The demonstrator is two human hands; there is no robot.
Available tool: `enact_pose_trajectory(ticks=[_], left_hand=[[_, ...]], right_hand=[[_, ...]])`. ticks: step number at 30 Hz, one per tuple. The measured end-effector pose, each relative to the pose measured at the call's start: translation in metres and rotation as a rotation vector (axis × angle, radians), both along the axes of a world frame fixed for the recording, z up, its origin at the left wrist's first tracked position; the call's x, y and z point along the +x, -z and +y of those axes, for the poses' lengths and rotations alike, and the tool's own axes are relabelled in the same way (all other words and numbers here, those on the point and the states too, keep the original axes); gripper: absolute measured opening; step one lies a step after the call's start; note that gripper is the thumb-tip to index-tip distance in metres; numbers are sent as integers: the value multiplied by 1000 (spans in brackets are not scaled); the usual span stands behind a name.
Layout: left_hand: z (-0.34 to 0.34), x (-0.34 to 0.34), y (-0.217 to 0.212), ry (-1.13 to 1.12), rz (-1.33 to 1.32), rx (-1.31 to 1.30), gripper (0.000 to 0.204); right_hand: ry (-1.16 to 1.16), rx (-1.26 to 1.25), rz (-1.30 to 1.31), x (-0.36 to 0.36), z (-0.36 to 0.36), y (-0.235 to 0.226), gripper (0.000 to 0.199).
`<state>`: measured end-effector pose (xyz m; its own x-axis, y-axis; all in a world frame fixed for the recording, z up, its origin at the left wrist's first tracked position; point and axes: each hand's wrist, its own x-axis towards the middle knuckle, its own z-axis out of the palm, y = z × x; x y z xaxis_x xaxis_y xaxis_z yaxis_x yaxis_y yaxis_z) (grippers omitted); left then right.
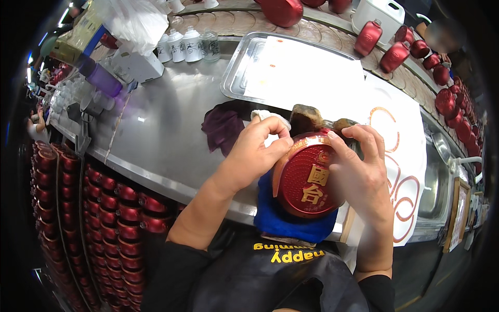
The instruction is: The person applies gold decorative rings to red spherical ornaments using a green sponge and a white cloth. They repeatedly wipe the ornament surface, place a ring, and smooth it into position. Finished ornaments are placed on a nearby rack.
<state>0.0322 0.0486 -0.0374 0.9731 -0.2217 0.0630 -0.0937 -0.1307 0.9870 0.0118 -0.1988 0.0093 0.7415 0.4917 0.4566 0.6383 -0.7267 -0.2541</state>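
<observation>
A round flat red bottle [304, 177] with gold characters on its face stands tilted at the near edge of the steel counter [156, 135], resting over a blue cloth [291, 221]. My left hand [254, 151] grips its upper left rim and also holds a small white cloth [267, 115] against it. My right hand [361, 174] clasps the bottle's right side, fingers curled over the top edge. Behind the bottle sit brown stone-like lumps [306, 117].
A dark purple cloth [224, 127] lies left of the bottle. A steel tray [244, 67] lined with white paper sits behind. Several red bottles [119, 208] fill crates at the lower left; more red bottles [395, 54] line the far conveyor. Small white bottles [184, 46] stand at the back.
</observation>
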Motion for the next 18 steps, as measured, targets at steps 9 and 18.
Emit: enact_pose_trajectory(ticks=[9,18], left_hand=[[-12,-13,21,10,-9,-182,35],[-12,-23,42,113,193,-516,39]], right_hand=[[-14,-33,0,2,7,2,47],[-30,-51,-11,1,11,-2,48]])
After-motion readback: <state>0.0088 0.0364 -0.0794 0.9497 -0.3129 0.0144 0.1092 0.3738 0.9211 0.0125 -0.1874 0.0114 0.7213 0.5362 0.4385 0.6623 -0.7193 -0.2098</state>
